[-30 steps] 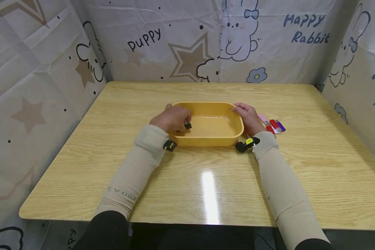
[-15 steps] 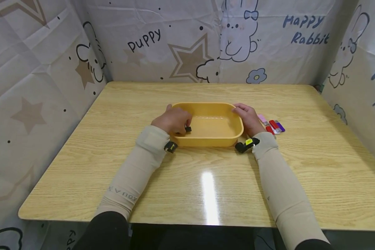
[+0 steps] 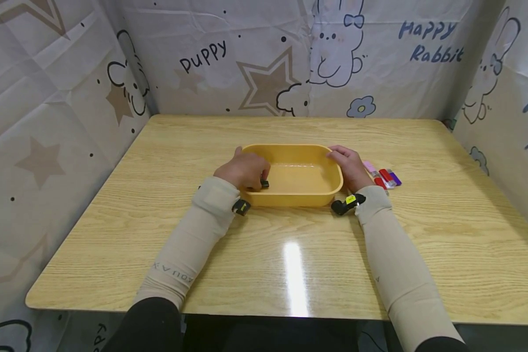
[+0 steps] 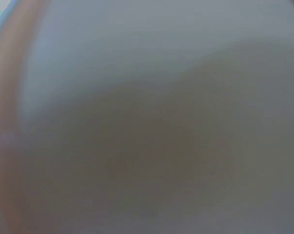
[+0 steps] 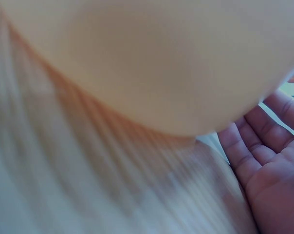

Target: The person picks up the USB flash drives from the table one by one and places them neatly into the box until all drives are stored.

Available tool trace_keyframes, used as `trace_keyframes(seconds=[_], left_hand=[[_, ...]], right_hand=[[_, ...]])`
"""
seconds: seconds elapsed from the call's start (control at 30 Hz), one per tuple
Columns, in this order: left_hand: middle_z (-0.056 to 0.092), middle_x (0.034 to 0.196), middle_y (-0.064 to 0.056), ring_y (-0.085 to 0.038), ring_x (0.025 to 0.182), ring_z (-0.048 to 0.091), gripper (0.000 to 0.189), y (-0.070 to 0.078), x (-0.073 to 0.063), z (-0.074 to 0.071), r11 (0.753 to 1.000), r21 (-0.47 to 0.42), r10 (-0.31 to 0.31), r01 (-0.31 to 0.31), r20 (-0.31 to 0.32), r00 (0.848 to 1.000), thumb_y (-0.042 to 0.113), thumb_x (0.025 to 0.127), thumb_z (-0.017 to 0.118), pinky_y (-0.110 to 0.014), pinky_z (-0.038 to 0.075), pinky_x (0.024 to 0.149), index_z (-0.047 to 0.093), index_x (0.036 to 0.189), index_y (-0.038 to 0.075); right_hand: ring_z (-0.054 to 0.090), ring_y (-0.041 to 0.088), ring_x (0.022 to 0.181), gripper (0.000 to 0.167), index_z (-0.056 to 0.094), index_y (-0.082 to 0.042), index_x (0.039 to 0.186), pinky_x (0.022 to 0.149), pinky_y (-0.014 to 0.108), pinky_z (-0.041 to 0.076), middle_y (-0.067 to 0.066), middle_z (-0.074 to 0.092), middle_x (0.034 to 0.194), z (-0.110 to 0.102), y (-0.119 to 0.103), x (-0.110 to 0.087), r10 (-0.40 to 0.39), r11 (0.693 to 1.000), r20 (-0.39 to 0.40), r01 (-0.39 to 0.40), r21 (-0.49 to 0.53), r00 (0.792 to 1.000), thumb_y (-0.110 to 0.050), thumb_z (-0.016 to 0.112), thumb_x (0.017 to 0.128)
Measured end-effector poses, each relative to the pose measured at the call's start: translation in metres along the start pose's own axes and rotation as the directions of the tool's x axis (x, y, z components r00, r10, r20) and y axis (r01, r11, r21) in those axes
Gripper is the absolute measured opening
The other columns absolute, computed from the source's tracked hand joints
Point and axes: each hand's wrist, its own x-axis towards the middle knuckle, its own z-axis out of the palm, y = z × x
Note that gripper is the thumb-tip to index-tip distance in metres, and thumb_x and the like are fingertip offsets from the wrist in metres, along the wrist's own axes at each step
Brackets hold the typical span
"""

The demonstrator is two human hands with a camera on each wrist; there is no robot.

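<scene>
A yellow plastic tub (image 3: 301,183) stands upright in the middle of the table. My left hand (image 3: 243,169) reaches over its left side, fingers curled down inside, pinching a small black-ended object (image 3: 265,184) low in the tub; the rest of that object is hidden by the hand. At the right end my right hand (image 3: 349,166) grips the tub, thumb at the rim and fingers along the outer wall. The right wrist view shows those fingers (image 5: 256,134) beside the tub's outside. The left wrist view is too blurred to show the hold.
Right of the tub, close to my right hand, lie several small objects in pink, red (image 3: 385,174) and purple (image 3: 394,177) on the wooden table (image 3: 202,283). Printed cloth walls (image 3: 264,58) stand behind and at both sides.
My left hand has sunk slightly, taking the black-ended object a little lower in the tub. The right hand and tub stay in place.
</scene>
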Motion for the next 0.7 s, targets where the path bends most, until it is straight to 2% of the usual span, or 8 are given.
trace_keyframes(seconds=[0.17, 0.43, 0.7], left_hand=[[0.063, 0.073, 0.005, -0.015, 0.076, 0.056, 0.012, 0.0001, 0.0006, 0.0006, 1.000, 0.013, 0.005, -0.004, -0.004, 1.000, 0.005, 0.080, 0.071, -0.064, 0.001, 0.110, 0.065, 0.079, 0.016], [0.052, 0.060, 0.004, -0.015, 0.065, 0.050, 0.020, 0.0014, 0.0022, 0.0023, 0.999, 0.032, 0.008, -0.008, -0.013, 1.000, 0.000, 0.074, 0.068, -0.067, 0.001, 0.109, 0.057, 0.067, 0.015], [0.057, 0.063, 0.004, -0.015, 0.067, 0.052, 0.017, 0.0024, 0.0022, 0.0018, 0.999, 0.048, -0.001, 0.002, -0.018, 1.000, 0.001, 0.074, 0.069, -0.067, 0.003, 0.109, 0.061, 0.068, 0.015]], right_hand=[[0.059, 0.018, 0.094, 0.035, 0.058, -0.003, 0.123, 0.076, 0.023, 0.053, 0.010, 0.059, 0.117, 0.0003, -0.0002, -0.0005, -0.001, 1.000, 0.000, 0.001, 0.006, 1.000, -0.022, 0.057, 0.094], [0.062, 0.015, 0.088, 0.030, 0.061, -0.002, 0.117, 0.073, 0.024, 0.053, 0.007, 0.063, 0.107, 0.0003, 0.0005, -0.0004, -0.036, 0.999, 0.001, 0.036, 0.032, 0.999, -0.018, 0.058, 0.092], [0.062, 0.014, 0.088, 0.030, 0.061, -0.002, 0.118, 0.073, 0.023, 0.053, 0.007, 0.063, 0.107, 0.0000, 0.0000, 0.0003, -0.038, 0.999, -0.003, 0.038, 0.012, 0.999, -0.019, 0.058, 0.092]])
